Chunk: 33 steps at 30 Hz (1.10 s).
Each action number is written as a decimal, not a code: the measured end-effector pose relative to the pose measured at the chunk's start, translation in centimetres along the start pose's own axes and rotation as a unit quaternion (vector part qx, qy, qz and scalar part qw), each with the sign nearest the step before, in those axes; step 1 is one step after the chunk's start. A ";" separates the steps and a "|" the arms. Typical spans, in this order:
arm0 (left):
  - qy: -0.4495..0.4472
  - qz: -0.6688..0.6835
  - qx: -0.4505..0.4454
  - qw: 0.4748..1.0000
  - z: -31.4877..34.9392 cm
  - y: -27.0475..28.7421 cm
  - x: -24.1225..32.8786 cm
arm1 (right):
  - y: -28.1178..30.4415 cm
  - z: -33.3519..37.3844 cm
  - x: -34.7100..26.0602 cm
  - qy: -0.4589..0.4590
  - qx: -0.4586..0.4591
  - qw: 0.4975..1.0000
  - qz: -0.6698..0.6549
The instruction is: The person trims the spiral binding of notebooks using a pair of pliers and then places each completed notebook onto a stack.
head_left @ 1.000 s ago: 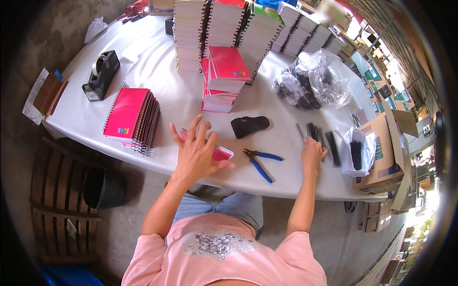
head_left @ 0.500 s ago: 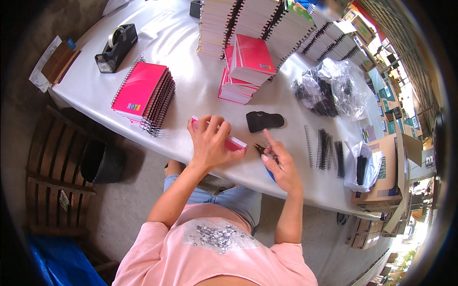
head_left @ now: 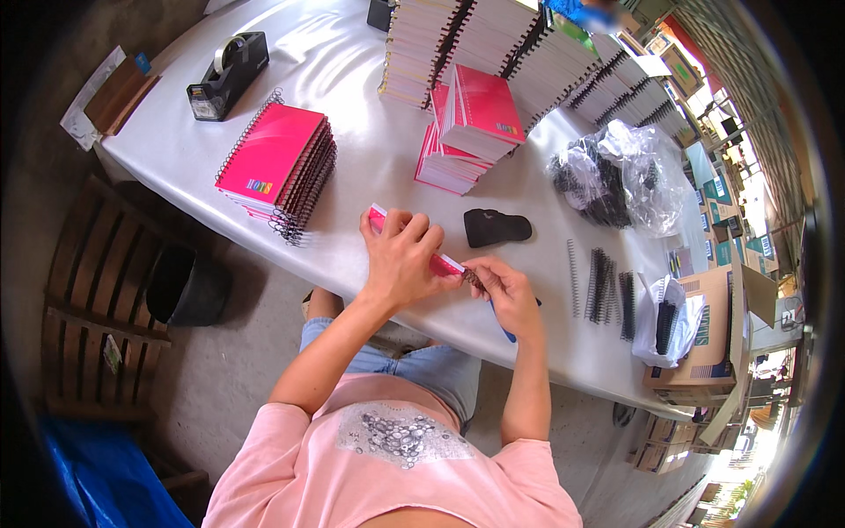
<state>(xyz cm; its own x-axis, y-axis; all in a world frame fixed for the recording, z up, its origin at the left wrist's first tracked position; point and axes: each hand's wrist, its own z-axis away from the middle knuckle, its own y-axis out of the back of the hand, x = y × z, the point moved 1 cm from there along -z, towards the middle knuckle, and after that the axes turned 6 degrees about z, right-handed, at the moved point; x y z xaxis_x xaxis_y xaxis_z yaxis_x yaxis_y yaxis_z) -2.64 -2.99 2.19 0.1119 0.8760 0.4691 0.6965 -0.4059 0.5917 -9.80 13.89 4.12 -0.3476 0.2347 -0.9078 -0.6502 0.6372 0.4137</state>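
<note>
A small bookbinding workshop is being suggested by the things on show. A long table (head_left: 167,154) is being covered by a pale sheet, and at its left 1 stack of red coil-bound notebooks (head_left: 273,154) is being kept near a black tape dispenser (head_left: 227,77). At the far side, tall piles of thick bound books (head_left: 475,40) are being kept close together. On the right, loose black coils (head_left: 601,286) are being kept near 1 open carton (head_left: 704,326); more cartons (head_left: 726,211) are being stored beyond. At the near left, bare concrete floor (head_left: 246,361) is being shown beside 1 black bin (head_left: 198,290).
</note>
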 end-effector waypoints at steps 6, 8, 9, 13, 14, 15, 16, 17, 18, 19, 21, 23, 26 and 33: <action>0.002 -0.027 -0.051 0.998 -0.1 0.3 -0.3 | 0.0 -0.6 -1.9 -0.027 -0.024 0.999 0.005; -0.008 -0.034 -0.047 0.998 0.1 0.3 -0.3 | -0.4 -0.5 -2.2 -0.059 0.015 0.998 0.026; -0.005 -0.035 -0.035 0.999 0.3 0.2 -0.4 | -0.5 -0.3 -1.9 -0.020 0.066 0.997 0.024; -0.039 -0.049 -0.010 0.998 0.7 -0.2 -1.5 | 0.4 -0.4 -2.2 0.166 0.060 0.968 0.181; -0.038 -0.049 -0.011 0.998 0.6 -0.2 -1.4 | 0.7 -0.3 -1.9 0.164 0.060 0.968 0.180; -0.043 -0.044 -0.017 0.998 0.5 -0.1 -1.3 | 0.9 -0.3 -1.2 0.069 0.010 0.987 0.144; -0.048 -0.040 -0.022 0.998 0.5 0.0 -1.2 | 1.1 -0.2 -0.8 -0.026 -0.040 0.993 0.107; -0.048 -0.041 -0.021 0.998 0.5 0.1 -1.2 | 1.3 -0.4 -0.9 -0.024 -0.041 0.993 0.107; -0.044 -0.034 -0.031 0.998 0.5 0.2 -1.3 | 1.5 -0.7 -0.9 -0.065 -0.045 0.989 0.123; -0.039 -0.028 -0.041 0.998 0.5 0.3 -1.3 | 1.7 -1.2 -1.0 -0.106 -0.050 0.983 0.138; -0.031 -0.004 -0.046 0.998 0.4 0.7 -1.5 | 3.7 -2.9 0.1 0.022 0.026 0.961 0.273; -0.029 0.026 -0.052 0.998 0.0 1.0 -1.3 | 5.3 -4.1 2.2 0.145 0.107 0.899 0.400; -0.033 0.041 -0.053 0.997 -0.4 1.2 -1.1 | 6.1 -5.2 5.1 0.140 0.083 0.921 0.353; -0.052 0.043 -0.057 0.996 0.4 0.8 -2.0 | 1.9 -3.1 2.3 0.129 0.005 0.970 -0.205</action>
<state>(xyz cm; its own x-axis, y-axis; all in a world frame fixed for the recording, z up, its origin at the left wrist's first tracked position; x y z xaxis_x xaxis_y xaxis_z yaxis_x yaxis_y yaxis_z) -2.03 -5.00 1.45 0.2443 0.8568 0.4542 0.5965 -0.5020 0.6262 -13.93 13.30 3.05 -0.2195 -0.2295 -0.9482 -0.7632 0.6459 0.0203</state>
